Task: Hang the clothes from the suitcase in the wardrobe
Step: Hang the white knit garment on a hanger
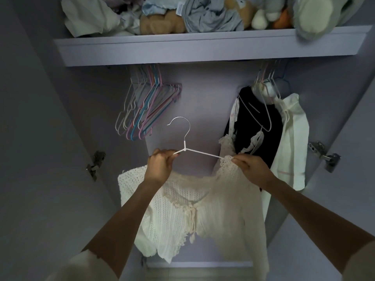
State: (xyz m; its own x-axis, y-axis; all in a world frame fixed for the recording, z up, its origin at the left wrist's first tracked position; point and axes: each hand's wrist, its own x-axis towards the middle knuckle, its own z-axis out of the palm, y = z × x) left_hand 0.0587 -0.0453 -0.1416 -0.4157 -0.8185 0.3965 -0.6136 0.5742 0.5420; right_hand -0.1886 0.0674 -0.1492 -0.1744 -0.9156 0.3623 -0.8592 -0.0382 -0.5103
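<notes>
Both your hands are fitting the cream cardigan (194,216), mid-frame, onto the white hanger (199,152): left hand (160,169) grips one end, right hand (251,169) pinches knit over the other. Next, probably hook it between the spare hangers (146,110) and hung clothes (261,126).

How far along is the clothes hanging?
Done: a black top and white garments hang at the right. In hand: both hands, left and right, fit a cream knitted top onto a white hanger. Left: hooking it up; the suitcase is out of view.
</notes>
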